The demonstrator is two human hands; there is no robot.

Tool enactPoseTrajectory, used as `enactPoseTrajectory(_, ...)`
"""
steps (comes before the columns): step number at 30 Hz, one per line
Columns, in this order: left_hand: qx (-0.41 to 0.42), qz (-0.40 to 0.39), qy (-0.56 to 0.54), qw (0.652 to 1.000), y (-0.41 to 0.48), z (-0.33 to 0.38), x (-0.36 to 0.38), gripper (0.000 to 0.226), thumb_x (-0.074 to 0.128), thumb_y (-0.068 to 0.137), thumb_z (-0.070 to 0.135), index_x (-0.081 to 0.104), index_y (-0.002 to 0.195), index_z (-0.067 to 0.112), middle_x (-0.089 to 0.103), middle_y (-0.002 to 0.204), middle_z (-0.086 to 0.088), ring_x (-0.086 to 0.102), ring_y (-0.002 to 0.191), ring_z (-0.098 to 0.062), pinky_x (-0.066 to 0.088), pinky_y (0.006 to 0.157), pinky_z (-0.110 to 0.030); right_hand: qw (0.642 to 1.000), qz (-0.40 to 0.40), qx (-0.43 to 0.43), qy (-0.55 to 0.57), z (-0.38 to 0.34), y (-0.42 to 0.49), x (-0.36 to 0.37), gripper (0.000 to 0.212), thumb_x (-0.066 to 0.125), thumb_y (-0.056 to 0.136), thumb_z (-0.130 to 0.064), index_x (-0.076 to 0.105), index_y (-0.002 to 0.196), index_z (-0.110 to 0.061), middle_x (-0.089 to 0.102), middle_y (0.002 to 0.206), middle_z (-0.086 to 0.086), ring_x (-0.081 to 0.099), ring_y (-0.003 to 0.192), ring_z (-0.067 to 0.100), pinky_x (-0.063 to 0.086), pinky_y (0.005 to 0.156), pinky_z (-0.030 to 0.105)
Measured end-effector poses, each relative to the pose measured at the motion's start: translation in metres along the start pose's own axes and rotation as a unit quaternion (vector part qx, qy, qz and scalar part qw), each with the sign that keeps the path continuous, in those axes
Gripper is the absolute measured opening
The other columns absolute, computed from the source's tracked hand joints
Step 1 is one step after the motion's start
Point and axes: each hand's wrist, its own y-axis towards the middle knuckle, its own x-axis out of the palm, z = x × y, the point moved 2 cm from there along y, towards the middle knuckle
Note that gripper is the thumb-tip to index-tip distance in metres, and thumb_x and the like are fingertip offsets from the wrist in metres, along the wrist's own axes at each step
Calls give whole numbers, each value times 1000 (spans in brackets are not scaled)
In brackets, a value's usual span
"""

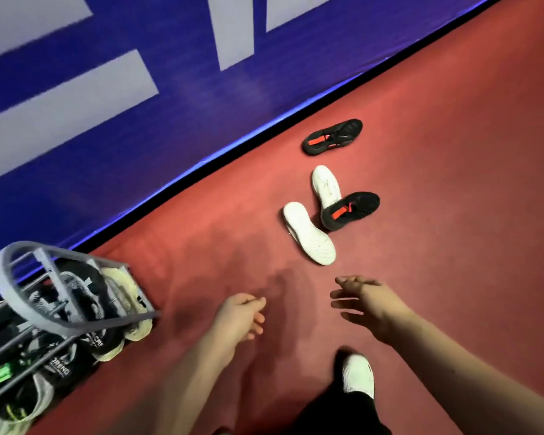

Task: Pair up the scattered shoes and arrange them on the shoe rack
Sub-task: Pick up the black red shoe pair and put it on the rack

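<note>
Several shoes lie sole-up on the red floor. One black shoe with an orange patch [332,136] lies farthest, near the wall. A second black shoe [350,210] rests partly over a white shoe [326,184]. Another white shoe [309,232] lies nearest me. My left hand [240,315] hangs empty with loosely curled fingers. My right hand [368,301] reaches forward with spread fingers, empty, short of the white shoes. The grey metal shoe rack [22,287] stands at the lower left with several shoes on its tiers.
A blue wall banner with white shapes [139,105] runs along the floor edge behind the shoes and rack. My own foot in a white shoe [358,376] stands on the floor below my right hand.
</note>
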Motion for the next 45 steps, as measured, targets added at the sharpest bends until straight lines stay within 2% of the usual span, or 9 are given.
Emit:
enactPoseTrajectory(7, -17, 9, 34, 999, 43, 66, 114, 16, 55, 93, 23, 51, 78, 18, 56, 68, -4, 51, 51, -15, 35, 51, -22, 1000, 15, 0, -14, -52, 52, -129, 22, 57, 91, -23, 61, 109, -10, 69, 90, 9, 66, 78, 22, 47, 72, 31)
enactPoseTrajectory(12, -24, 23, 37, 999, 72, 102, 147, 17, 55, 93, 23, 52, 77, 18, 56, 67, -5, 51, 51, -17, 36, 53, -23, 999, 26, -1, -21, -90, 82, -177, 22, 57, 92, -24, 61, 109, -10, 69, 92, 11, 66, 79, 23, 47, 73, 33)
enactPoseTrajectory(20, -64, 16, 34, 997, 139, 176, 161, 14, 55, 93, 23, 51, 80, 19, 57, 69, -6, 51, 53, -18, 36, 55, -23, 999, 23, 26, -23, -158, 142, -184, 22, 57, 92, -23, 61, 107, -9, 68, 90, 12, 65, 77, 24, 47, 74, 34)
enactPoseTrajectory(25, -41, -8, 78, 996, 199, 216, 174, 17, 52, 94, 20, 51, 77, 18, 55, 66, -3, 50, 49, -15, 33, 49, -23, 997, 35, 35, -67, -195, 205, -177, 21, 57, 92, -22, 62, 106, -7, 68, 90, 12, 65, 78, 25, 47, 71, 33)
enactPoseTrajectory(29, -46, -16, 84, 995, 241, 230, 174, 19, 50, 95, 19, 51, 78, 13, 53, 66, -4, 49, 42, -12, 32, 44, -19, 994, 16, 30, -101, -229, 257, -166, 17, 58, 91, -23, 62, 101, -9, 67, 88, 11, 65, 75, 24, 45, 69, 31)
enactPoseTrajectory(32, -44, -10, 52, 998, 272, 233, 178, 14, 52, 94, 19, 55, 87, 8, 56, 71, -8, 52, 51, -18, 36, 51, -24, 989, 7, 23, -143, -255, 302, -164, 14, 58, 90, -21, 62, 101, -12, 65, 80, 9, 64, 72, 24, 42, 66, 29)
enactPoseTrajectory(36, -31, 19, 82, 996, 313, 223, 189, 13, 53, 92, 20, 57, 85, 10, 57, 71, -8, 55, 56, -23, 39, 46, -20, 980, -4, 21, -197, -281, 367, -157, 8, 59, 89, -13, 62, 96, -9, 62, 73, 9, 58, 62, 23, 43, 57, 25)
enactPoseTrajectory(40, 28, 75, 252, 964, 358, 205, 205, 13, 57, 86, 29, 59, 91, 17, 59, 84, 0, 57, 82, -22, 43, 70, -28, 957, -50, 12, -285, -291, 441, -146, 6, 59, 90, -17, 61, 92, -11, 63, 91, 12, 59, 67, 22, 43, 60, 27)
enactPoseTrajectory(45, 15, 35, 324, 945, 409, 181, 233, 40, 62, 81, 39, 54, 114, 19, 54, 113, -5, 54, 109, -25, 45, 91, -34, 932, -50, -42, -357, -311, 522, -125, 38, 61, 89, -22, 51, 125, -14, 61, 100, 8, 61, 83, 24, 45, 66, 29)
